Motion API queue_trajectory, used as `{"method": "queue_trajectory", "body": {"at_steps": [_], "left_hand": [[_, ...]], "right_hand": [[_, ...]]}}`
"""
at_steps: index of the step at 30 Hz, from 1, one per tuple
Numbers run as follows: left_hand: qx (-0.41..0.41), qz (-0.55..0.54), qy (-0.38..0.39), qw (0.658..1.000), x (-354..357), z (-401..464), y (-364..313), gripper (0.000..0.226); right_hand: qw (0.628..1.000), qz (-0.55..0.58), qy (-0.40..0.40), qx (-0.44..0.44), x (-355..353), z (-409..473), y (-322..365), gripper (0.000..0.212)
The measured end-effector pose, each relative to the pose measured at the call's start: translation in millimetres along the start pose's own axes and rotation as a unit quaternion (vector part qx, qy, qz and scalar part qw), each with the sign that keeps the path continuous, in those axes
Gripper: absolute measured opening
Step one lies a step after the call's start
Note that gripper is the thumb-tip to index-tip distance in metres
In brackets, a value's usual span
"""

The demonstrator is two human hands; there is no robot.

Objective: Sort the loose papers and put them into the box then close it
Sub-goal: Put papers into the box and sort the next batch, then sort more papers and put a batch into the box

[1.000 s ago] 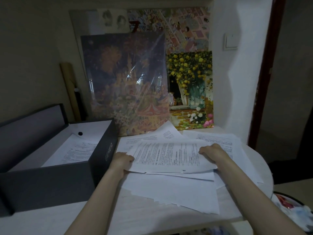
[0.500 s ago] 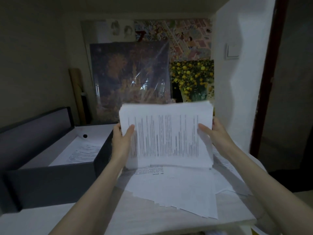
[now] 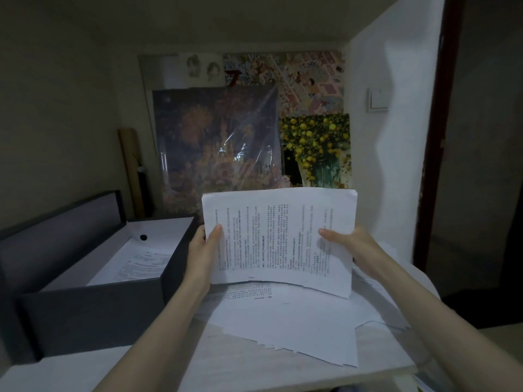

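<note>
— Between the two hands, what is sitting there?
— A stack of printed papers is standing nearly upright, its lower edge just above the loose sheets that are lying fanned out on the pale table under the wrists. The left hand is gripping the stack's left edge, thumb lying on the printed face. The right hand is gripping the right edge the same way, thumb stretching across the text.
— And the box?
— The dark box is sitting open just left of the left hand, with a printed page lying inside on its white floor. Its lid is standing up along the far left side.
— Anything beyond the hands?
— Posters are leaning against the wall behind the stack
</note>
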State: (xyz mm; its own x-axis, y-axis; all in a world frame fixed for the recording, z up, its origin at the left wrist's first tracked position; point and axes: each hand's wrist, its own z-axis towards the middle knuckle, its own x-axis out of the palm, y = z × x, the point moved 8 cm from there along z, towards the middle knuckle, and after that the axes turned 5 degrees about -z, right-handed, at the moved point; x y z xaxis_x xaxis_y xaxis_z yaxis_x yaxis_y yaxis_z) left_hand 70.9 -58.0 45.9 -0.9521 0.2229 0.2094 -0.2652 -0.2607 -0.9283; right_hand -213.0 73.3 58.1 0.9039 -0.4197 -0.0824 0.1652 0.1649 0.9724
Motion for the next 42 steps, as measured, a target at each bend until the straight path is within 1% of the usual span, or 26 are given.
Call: {"method": "queue_trajectory", "body": {"at_steps": [4, 5, 7, 8, 9, 11, 12, 14, 17, 19, 20, 21, 22, 23, 24, 25, 26, 28, 30, 32, 33, 35, 37, 38, 39, 42], "left_hand": [[-0.003, 0.008, 0.024, 1.0, 6, -3, -2, 0.033], [-0.004, 0.012, 0.031, 0.999, 7, -4, -2, 0.039], [-0.006, 0.015, 0.042, 0.999, 7, -5, -1, 0.048], [-0.007, 0.014, 0.043, 0.999, 6, -6, 0, 0.048], [-0.006, 0.013, 0.042, 0.999, 6, -6, 0, 0.045], [-0.008, 0.012, 0.031, 0.999, 5, -6, 1, 0.038], [-0.013, 0.012, 0.024, 1.0, 3, -5, 2, 0.038], [-0.027, 0.016, 0.018, 0.999, 1, -4, 5, 0.038], [-0.039, 0.03, 0.026, 0.998, 2, -7, 6, 0.022], [-0.021, 0.04, 0.014, 0.999, 2, -6, -5, 0.019], [-0.01, 0.048, 0.006, 0.999, 3, -4, -13, 0.018], [0.004, 0.056, 0.001, 0.998, 4, -1, -23, 0.018], [0.02, 0.067, 0.0, 0.998, 7, 3, -34, 0.018], [0.039, 0.08, 0.001, 0.996, 9, 6, -47, 0.018], [0.057, 0.093, 0.002, 0.994, 11, 9, -60, 0.018], [0.074, 0.102, 0.002, 0.992, 12, 11, -73, 0.018], [0.085, 0.109, 0.002, 0.99, 11, 15, -86, 0.018], [0.1, 0.127, 0.005, 0.987, 5, 20, -108, 0.021], [0.115, 0.163, 0.002, 0.98, -9, 27, -124, 0.023], [0.125, 0.208, -0.01, 0.97, -28, 32, -136, 0.023], [0.122, 0.22, -0.017, 0.968, -38, 33, -141, 0.03], [0.084, 0.181, -0.039, 0.979, -59, 35, -140, 0.059], [0.016, 0.091, -0.071, 0.993, -82, 34, -131, 0.081], [-0.013, 0.067, -0.084, 0.994, -94, 33, -124, 0.087], [-0.028, 0.069, -0.099, 0.992, -105, 31, -122, 0.092], [-0.039, 0.084, -0.146, 0.985, -145, 30, -119, 0.1]], "right_hand": [[0.999, 0.014, -0.013, -0.026, -1, -6, 16, 0.026], [0.999, 0.011, -0.021, -0.033, -3, -6, 23, 0.026], [0.998, 0.009, -0.047, -0.048, -10, -3, 42, 0.04], [0.996, 0.002, -0.065, -0.053, -14, 0, 51, 0.045], [0.995, -0.005, -0.084, -0.053, -17, 2, 60, 0.043], [0.993, -0.037, -0.103, -0.05, -19, 7, 72, 0.028], [0.991, -0.069, -0.108, -0.049, -19, 10, 75, 0.023], [0.983, -0.134, -0.11, -0.053, -17, 10, 79, 0.025], [0.968, -0.215, -0.08, -0.105, -12, 5, 89, 0.033], [0.937, -0.315, -0.015, -0.147, 0, 3, 104, 0.036], [0.91, -0.385, 0.024, -0.151, 8, 5, 108, 0.032], [0.874, -0.459, 0.06, -0.147, 15, 8, 111, 0.026], [0.842, -0.515, 0.091, -0.133, 21, 11, 113, 0.017], [0.82, -0.547, 0.119, -0.118, 26, 13, 115, 0.01], [0.812, -0.557, 0.138, -0.106, 31, 12, 118, 0.009], [0.81, -0.558, 0.147, -0.104, 35, 12, 123, 0.013], [0.818, -0.545, 0.149, -0.103, 39, 9, 128, 0.018], [0.855, -0.488, 0.145, -0.101, 43, 8, 138, 0.024], [0.899, -0.402, 0.149, -0.083, 46, 8, 142, 0.022], [0.934, -0.323, 0.145, -0.057, 51, 11, 141, 0.018], [0.946, -0.288, 0.14, -0.044, 56, 13, 139, 0.017], [0.964, -0.227, 0.139, -0.021, 72, 14, 133, 0.02], [0.974, -0.184, 0.134, 0.0, 97, 17, 123, 0.025], [0.978, -0.167, 0.127, 0.011, 110, 21, 117, 0.027], [0.98, -0.154, 0.122, 0.022, 123, 23, 112, 0.028], [0.984, -0.123, 0.121, 0.038, 163, 31, 101, 0.036]]}}
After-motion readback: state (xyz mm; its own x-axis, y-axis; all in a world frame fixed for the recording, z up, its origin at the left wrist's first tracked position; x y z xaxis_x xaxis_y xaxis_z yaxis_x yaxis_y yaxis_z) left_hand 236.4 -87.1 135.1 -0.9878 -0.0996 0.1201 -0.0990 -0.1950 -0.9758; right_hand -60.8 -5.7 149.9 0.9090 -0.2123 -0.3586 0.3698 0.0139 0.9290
